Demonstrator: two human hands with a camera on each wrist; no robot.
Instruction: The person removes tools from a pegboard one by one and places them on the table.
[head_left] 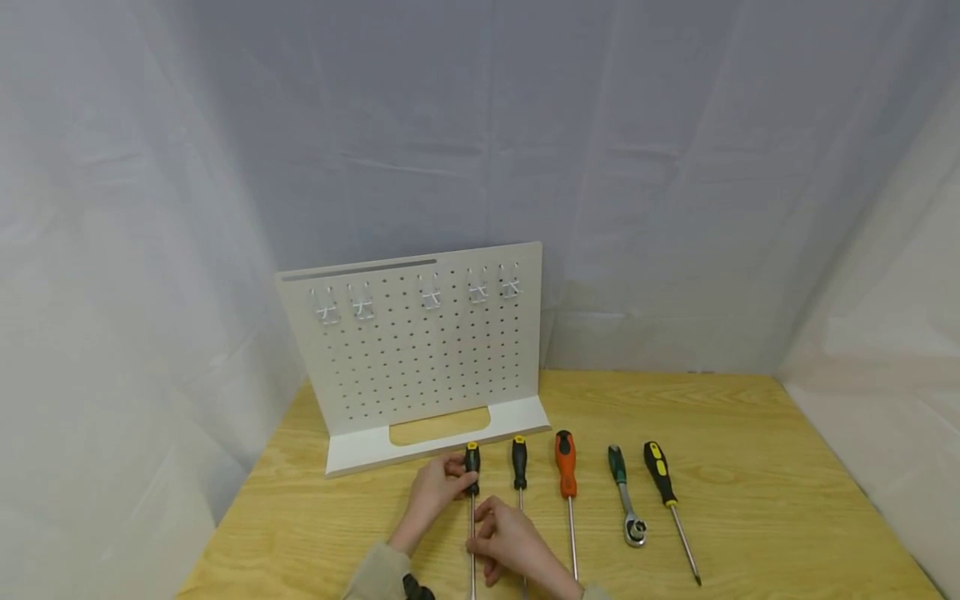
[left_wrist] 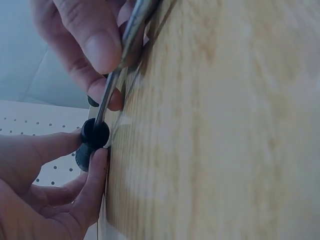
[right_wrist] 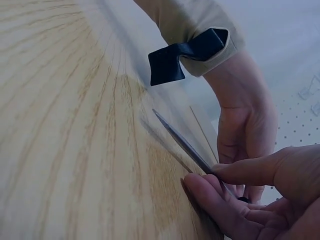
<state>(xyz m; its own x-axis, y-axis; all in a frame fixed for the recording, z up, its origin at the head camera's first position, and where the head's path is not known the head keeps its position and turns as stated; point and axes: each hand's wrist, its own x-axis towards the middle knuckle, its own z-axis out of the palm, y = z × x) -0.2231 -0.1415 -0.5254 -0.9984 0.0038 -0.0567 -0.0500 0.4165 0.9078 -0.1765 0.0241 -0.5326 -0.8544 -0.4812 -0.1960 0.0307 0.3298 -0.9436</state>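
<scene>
In the head view, a screwdriver (head_left: 472, 457) with a black handle and yellow end lies lengthwise near the board. My left hand (head_left: 435, 492) pinches its handle between thumb and fingers. Lower down, my right hand (head_left: 513, 537) pinches the steel shaft (right_wrist: 182, 142) between thumb and forefinger. The right wrist view shows the tip slightly off the wood, with a shadow beneath. Thumb and finger of the left hand (left_wrist: 55, 180) meet the black handle (left_wrist: 95, 132) in the left wrist view. A second black screwdriver (head_left: 519, 462) lies just right, its shaft partly behind my right hand.
Behind my hands stands a white pegboard (head_left: 420, 358) with several clear hooks (head_left: 431, 293) along its top. To the right lie a red-handled screwdriver (head_left: 566, 462), a green-handled ratchet wrench (head_left: 627, 500) and a black-and-yellow screwdriver (head_left: 660, 473) on the wooden table (head_left: 765, 467). White sheeting surrounds the table.
</scene>
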